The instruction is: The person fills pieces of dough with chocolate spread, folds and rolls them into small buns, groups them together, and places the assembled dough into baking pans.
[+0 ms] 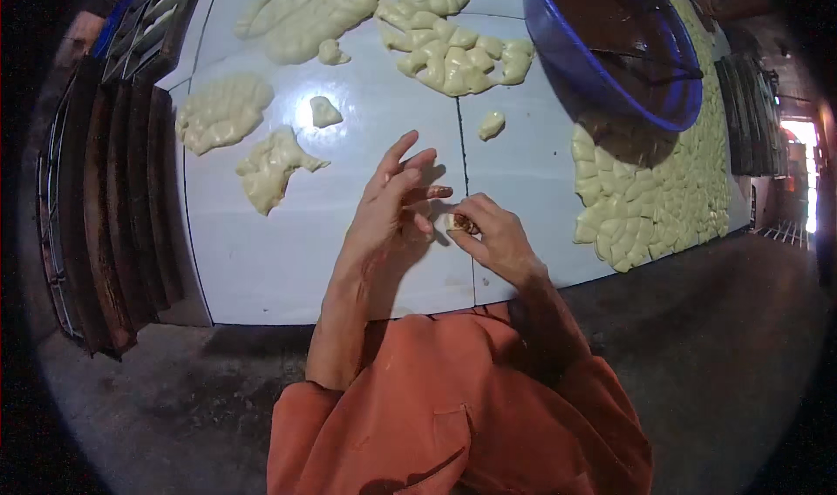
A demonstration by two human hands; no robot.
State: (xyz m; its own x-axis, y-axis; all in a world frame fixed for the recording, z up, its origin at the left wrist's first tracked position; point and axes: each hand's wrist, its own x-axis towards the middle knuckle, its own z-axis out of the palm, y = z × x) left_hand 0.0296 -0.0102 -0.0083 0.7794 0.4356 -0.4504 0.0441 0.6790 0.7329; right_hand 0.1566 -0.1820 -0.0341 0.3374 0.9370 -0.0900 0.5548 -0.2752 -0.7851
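Note:
At the near middle of the white tiled table [253,268], my left hand [392,203] is raised with its fingers apart and brown smears on a fingertip. Just to its right, my right hand [488,233] grips a small piece of pale dough with brown filling [462,222]. A small loose dough lump [491,125] lies beyond my hands, and a torn flat dough piece [270,168] lies to the left of them.
A blue tub [558,50] of brown paste stands at the back right, beside a wide spread of dough pieces [641,207]. More dough patches [458,55] lie along the back. Stacked dark trays [118,199] stand at the left; more trays [750,116] are at the right.

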